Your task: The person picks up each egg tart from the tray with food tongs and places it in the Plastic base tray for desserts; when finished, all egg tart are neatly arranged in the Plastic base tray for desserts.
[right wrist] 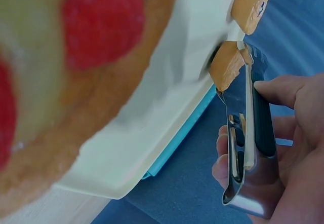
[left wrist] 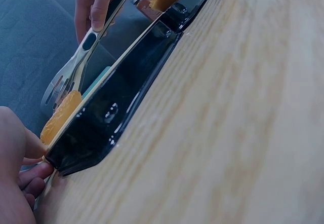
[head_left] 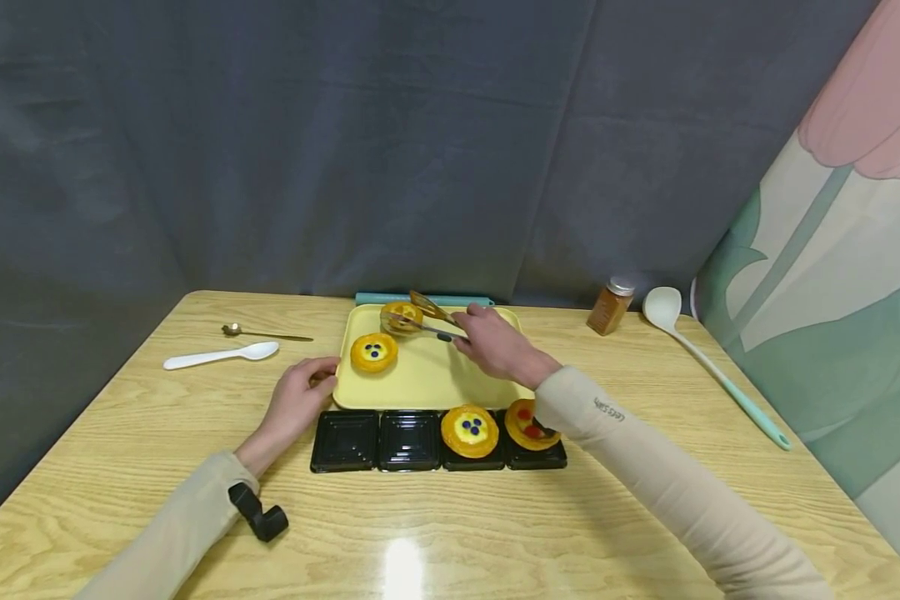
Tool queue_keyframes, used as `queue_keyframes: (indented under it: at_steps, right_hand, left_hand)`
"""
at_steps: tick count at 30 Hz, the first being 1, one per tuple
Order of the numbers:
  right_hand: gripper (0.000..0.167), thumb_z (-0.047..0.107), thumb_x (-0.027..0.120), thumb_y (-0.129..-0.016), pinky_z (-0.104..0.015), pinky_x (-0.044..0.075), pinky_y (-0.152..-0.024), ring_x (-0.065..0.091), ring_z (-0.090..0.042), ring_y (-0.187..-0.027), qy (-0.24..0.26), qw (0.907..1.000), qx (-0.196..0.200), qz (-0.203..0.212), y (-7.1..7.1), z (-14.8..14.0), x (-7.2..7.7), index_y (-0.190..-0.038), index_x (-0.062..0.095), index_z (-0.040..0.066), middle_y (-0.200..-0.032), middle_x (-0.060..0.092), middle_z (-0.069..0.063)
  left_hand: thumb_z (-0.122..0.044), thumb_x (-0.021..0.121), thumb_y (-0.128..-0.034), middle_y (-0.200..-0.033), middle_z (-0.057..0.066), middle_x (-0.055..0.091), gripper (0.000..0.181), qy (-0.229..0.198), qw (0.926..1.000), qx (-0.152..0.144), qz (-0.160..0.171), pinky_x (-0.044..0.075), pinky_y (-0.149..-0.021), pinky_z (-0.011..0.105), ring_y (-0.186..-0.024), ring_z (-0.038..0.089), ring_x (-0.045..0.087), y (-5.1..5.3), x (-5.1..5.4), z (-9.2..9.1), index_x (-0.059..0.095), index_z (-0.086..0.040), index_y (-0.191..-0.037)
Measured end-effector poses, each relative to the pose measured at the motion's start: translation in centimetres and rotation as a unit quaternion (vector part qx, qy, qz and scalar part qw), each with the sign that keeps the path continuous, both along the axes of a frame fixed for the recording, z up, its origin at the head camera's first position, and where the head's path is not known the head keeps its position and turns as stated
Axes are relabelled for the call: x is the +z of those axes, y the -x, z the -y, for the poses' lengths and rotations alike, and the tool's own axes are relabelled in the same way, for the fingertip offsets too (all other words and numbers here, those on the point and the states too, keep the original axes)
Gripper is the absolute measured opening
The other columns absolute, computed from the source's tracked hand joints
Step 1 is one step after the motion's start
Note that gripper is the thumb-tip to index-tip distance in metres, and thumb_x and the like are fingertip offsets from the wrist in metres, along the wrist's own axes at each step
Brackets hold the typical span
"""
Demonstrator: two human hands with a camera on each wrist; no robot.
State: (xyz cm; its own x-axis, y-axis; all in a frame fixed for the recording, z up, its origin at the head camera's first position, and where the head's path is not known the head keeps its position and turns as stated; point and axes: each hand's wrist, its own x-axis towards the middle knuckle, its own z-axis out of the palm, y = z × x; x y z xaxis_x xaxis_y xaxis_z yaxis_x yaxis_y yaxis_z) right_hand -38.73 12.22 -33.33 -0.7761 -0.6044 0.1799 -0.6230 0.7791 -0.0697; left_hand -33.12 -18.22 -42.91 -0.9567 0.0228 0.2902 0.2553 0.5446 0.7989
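Dark curtain at the back, flowered panel on the right, wood-grain table in front of you. Head view: your left hand has bent fingers and thumb on the left rim of the yellow tray, probably to stop it sliding. Your right hand grips the tongs, reaching across the tray to the far tart at its back left corner; a berry tart sits just nearer. Black boxes line the tray's near side, presumably for a short carry; the third from the left holds a blueberry tart, the last a red-fruit tart, partly behind your sleeve. White spoon and thin spoon lie left, jar and ladle right, all outside your working strip. Left wrist view: your thumb and curled fingers meet at the rim by the end box, a light pinch by the look of it; the tongs slant down to a tart. Right wrist view: your thumb presses one tong arm, fingers wrap the other, so the spread seems thumb-controlled; the tips straddle the far tart, but can't tell whether they squeeze it. Red-fruit tart blurs the foreground.
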Motion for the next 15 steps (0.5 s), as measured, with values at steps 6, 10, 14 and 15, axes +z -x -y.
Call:
queue_keyframes:
  at_steps: [6, 10, 14, 15]
  right_hand:
    - [0.029, 0.013, 0.056, -0.104, -0.037, 0.042, -0.069, 0.047, -0.025, -0.074, 0.01, 0.9999, 0.007, 0.005, -0.3, -0.21, 0.55, -0.124, 0.061, -0.007, -0.092, 0.052, -0.013]
    - [0.029, 0.013, 0.056, -0.104, -0.037, 0.042, -0.071, 0.047, -0.025, -0.075, 0.018, 0.9998, 0.012, -0.002, -0.32, -0.47, 0.82, -0.124, 0.061, -0.007, -0.092, 0.051, -0.012]
    - [0.03, 0.014, 0.056, -0.103, -0.038, 0.043, -0.071, 0.047, -0.025, -0.077, 0.02, 0.9996, 0.015, -0.011, -0.38, -0.74, 1.0, -0.124, 0.061, -0.007, -0.092, 0.052, -0.013]
    - [0.029, 0.014, 0.057, -0.103, -0.038, 0.043, -0.071, 0.047, -0.026, -0.076, 0.02, 0.9996, 0.016, -0.011, -0.4, -0.81, 1.03, -0.124, 0.061, -0.007, -0.093, 0.053, -0.013]
  left_hand:
    - [-0.003, 0.058, -0.0979, -0.111, 0.019, 0.065, 0.035, 0.004, 1.0, 0.003, 0.003, 0.044, -0.088, 0.043, -0.102, 0.031, 0.057, -0.04, -0.11, 0.15, 0.062, 0.007, -0.132]
    - [-0.003, 0.058, -0.0979, -0.111, 0.019, 0.064, 0.035, 0.003, 1.0, 0.003, 0.002, 0.043, -0.088, 0.044, -0.102, 0.031, 0.057, -0.02, -0.06, 0.2, 0.062, 0.007, -0.132]
    - [-0.003, 0.058, -0.0977, -0.111, 0.02, 0.065, 0.035, 0.003, 1.0, 0.002, -0.002, 0.044, -0.088, 0.044, -0.102, 0.032, 0.057, 0.03, -0.03, 0.22, 0.062, 0.007, -0.131]
    - [-0.003, 0.058, -0.0977, -0.111, 0.02, 0.065, 0.035, 0.003, 1.0, 0.002, -0.002, 0.044, -0.088, 0.044, -0.102, 0.031, 0.057, 0.05, -0.04, 0.22, 0.062, 0.007, -0.131]
